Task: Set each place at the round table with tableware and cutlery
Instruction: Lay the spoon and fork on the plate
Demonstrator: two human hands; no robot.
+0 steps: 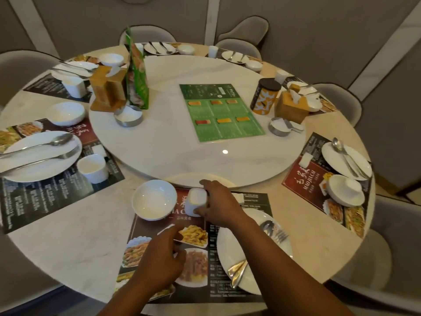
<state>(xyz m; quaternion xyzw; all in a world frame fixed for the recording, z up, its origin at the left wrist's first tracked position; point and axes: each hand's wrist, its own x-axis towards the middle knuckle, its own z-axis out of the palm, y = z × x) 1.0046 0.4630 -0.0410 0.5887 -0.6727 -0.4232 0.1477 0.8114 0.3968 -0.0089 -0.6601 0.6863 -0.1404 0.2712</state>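
Observation:
At the near place, my right hand (219, 205) grips a small white cup (196, 201) that stands on the printed placemat (159, 224). A white bowl (154, 199) sits just left of the cup. My left hand (163, 258) rests on the placemat with its fingers curled, holding nothing that I can see. To the right, a white plate (230, 247) carries a spoon and fork (273, 231) under my right forearm. The places at the left (41, 156) and at the right (346, 158) each hold a plate with cutlery, a bowl and a cup.
A marble turntable (182, 156) fills the table's middle. It carries a green menu sheet (221, 111), a standing green menu (136, 74), two wooden napkin holders (108, 87), a yellow tin (265, 95) and two metal dishes (128, 116). Grey chairs ring the table.

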